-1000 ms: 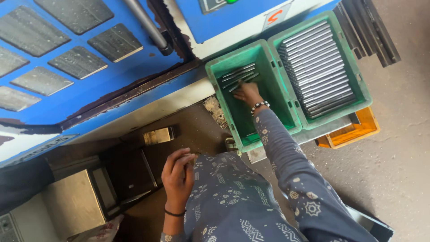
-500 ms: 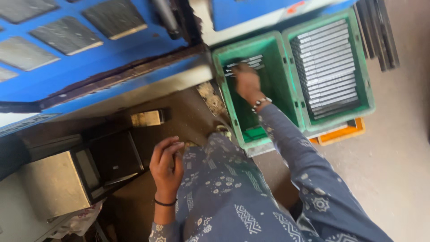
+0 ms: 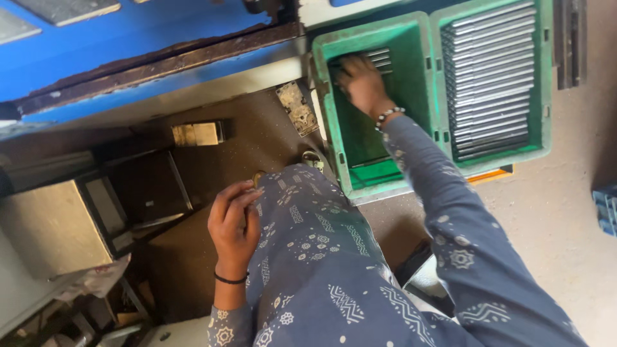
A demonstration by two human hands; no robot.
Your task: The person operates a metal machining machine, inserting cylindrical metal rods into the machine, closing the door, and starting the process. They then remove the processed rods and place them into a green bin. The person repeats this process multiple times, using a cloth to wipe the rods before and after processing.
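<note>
My right hand [image 3: 361,82] reaches down into the left green crate [image 3: 371,173] and lies on a few grey metal rods [image 3: 379,58] at its far end; whether the fingers grip a rod is hidden. A bead bracelet rings that wrist. My left hand [image 3: 232,223] rests on my left knee, which is covered in blue patterned cloth, with the fingers loosely curled and holding nothing. A thin black band sits on that wrist.
A second green crate [image 3: 546,83] to the right is full of grey metal rods in rows. A blue machine frame [image 3: 128,38] runs across the top. Below it stand a dark metal stand [image 3: 154,186], a beige box [image 3: 51,231] and a small brass block [image 3: 196,133].
The view has shifted and come closer. My right hand has gone deeper to the far end of the left crate onto the rods. My left hand stays on the knee.
</note>
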